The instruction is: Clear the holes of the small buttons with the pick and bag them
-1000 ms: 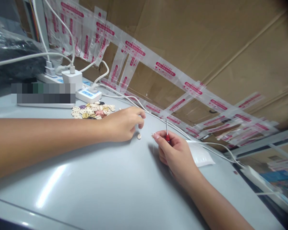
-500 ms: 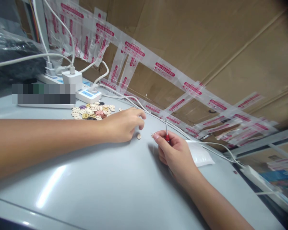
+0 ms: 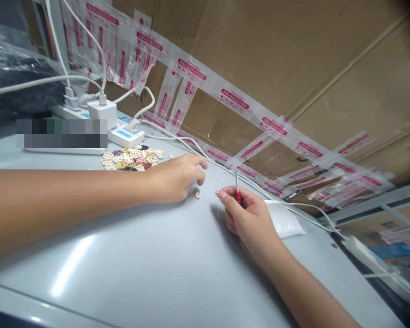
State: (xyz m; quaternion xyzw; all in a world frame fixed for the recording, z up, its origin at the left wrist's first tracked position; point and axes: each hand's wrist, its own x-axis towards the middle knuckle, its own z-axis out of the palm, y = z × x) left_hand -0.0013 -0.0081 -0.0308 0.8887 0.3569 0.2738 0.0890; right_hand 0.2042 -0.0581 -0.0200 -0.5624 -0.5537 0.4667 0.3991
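My left hand hovers over or rests on the grey table, fingers bent and apart, nothing visible between them. Just below its fingertips lies a small beige piece. To the right, my right hand is closed round a screwdriver with a red handle, its metal shaft pointing up. Thumb and forefinger of that hand also pinch a tiny pale piece. A pile of oval, button-like pieces in beige, yellow, pink, purple and black lies behind my left forearm.
White power strips with a plugged-in adapter and cables stand at the back left. Behind my right hand is a white packet. A taped cardboard wall rises along the back edge. A blurred-out object lies at the left.
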